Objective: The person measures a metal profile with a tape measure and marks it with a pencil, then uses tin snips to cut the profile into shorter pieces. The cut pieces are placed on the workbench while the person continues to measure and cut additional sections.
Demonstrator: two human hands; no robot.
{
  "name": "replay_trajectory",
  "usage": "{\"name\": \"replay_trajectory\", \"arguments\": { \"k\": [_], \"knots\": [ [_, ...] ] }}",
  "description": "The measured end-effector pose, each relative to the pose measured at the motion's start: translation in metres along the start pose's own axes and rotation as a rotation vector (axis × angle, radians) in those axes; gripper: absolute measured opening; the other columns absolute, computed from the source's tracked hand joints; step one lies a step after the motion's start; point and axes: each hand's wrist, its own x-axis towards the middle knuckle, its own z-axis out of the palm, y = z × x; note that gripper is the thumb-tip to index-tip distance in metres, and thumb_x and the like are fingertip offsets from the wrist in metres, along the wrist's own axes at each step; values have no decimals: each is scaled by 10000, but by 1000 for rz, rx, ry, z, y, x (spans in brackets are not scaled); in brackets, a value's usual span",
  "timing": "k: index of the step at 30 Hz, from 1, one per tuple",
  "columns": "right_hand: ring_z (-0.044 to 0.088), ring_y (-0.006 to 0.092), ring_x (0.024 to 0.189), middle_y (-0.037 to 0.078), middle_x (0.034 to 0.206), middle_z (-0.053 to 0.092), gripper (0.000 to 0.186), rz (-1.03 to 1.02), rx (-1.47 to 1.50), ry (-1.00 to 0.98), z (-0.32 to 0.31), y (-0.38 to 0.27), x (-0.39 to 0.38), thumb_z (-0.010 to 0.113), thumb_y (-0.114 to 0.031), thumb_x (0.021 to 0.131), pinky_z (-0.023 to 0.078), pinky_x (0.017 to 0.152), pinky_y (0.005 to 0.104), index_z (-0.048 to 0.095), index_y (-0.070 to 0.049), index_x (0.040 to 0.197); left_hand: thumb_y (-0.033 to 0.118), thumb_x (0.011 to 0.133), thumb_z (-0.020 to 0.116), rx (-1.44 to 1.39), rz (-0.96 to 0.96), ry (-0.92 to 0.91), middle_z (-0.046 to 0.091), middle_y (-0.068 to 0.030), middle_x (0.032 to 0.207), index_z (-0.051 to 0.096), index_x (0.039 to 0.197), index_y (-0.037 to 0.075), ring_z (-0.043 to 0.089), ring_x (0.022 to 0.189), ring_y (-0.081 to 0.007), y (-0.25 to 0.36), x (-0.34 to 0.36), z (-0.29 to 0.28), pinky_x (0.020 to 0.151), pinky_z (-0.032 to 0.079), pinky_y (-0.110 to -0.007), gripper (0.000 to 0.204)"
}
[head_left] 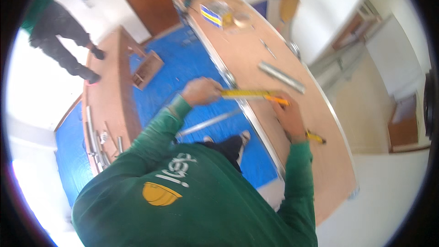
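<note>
Between my hands a yellow tape measure blade (244,93) is stretched out over the near edge of the wooden board. My left hand (201,91) is closed around its left end. At the other end my right hand (291,116) is closed, with a slim orange pencil-like stick (278,100) between its fingers, close against the blade. Whether this hand also grips the blade is too blurred to tell. By my right wrist a yellow and black tool (316,137) lies on the board; its kind is not clear. A short metal profile (281,77) rests beyond my right hand.
The long board (320,169) carries a blue and yellow box (215,17), a tape roll (241,18) and a thin tool (268,49). Blue sheeting (183,59) covers the floor. A person (61,32) stands on a wooden platform (104,96) at left, where metal pieces (93,139) lie.
</note>
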Motion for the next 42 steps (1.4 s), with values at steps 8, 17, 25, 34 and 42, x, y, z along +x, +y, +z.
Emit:
{"name": "replay_trajectory", "arguments": {
  "k": [8,17,25,34,42],
  "knots": [
    [613,149,856,56,955,690,171,-159,125,-24,-3,30,-1,704,-172,1090,525,766,343,743,-13,1139,355,996,646,71,-35,-17,853,-128,1162,868,1243,217,812,1091,-398,13,14,0,992,630,-561,359],
    [619,190,869,86,977,718,256,-127,-12,-41,-8,7,-9,669,-183,1128,532,789,379,771,-8,1286,366,1003,647,42,-31,27,848,-122,1203,867,1241,212,801,1134,-387,7,14,11,1020,617,-551,359],
    [668,205,957,99,1035,750,253,-82,16,-50,-7,13,-8,680,-159,1115,561,867,375,774,-12,1297,349,990,637,46,-42,5,853,-128,1161,871,1222,206,807,1097,-391,10,10,6,992,624,-553,358],
    [690,216,1037,124,1136,780,250,-98,41,-48,-5,21,-5,675,-137,1113,567,938,383,768,-8,1305,335,987,623,15,-3,33,849,-142,1128,868,1203,177,803,1086,-405,6,7,7,984,621,-561,363],
    [712,246,1061,143,1146,785,268,-30,78,-81,-11,7,-8,664,-149,1116,569,946,397,764,-6,1319,328,996,616,7,-63,2,843,-148,1182,874,1211,177,795,1125,-406,17,3,0,1022,612,-568,369]
  ]
}}
